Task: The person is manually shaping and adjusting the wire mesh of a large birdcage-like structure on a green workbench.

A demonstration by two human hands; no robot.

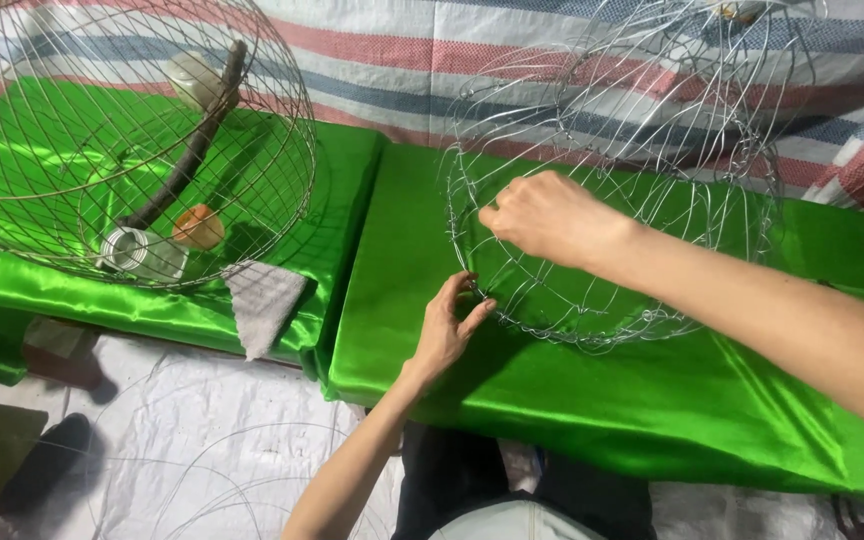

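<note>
Left hand [447, 335] and right hand [552, 215], fingers pinched on wire basket [602, 310] rim.

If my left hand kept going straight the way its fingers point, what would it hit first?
The left hand points up and to the right, its fingers already at the rim of the wire basket frame on the green cloth. It would likely meet that rim first.

The left hand [449, 330] sits just below the centre of the frame, its bare forearm rising from the bottom edge, fingers curled with thumb and forefinger pinched close together. The right hand [550, 217] lies above it, near the centre, knuckles up and fingers bent inward, its forearm stretching in from the lower right edge.
</note>
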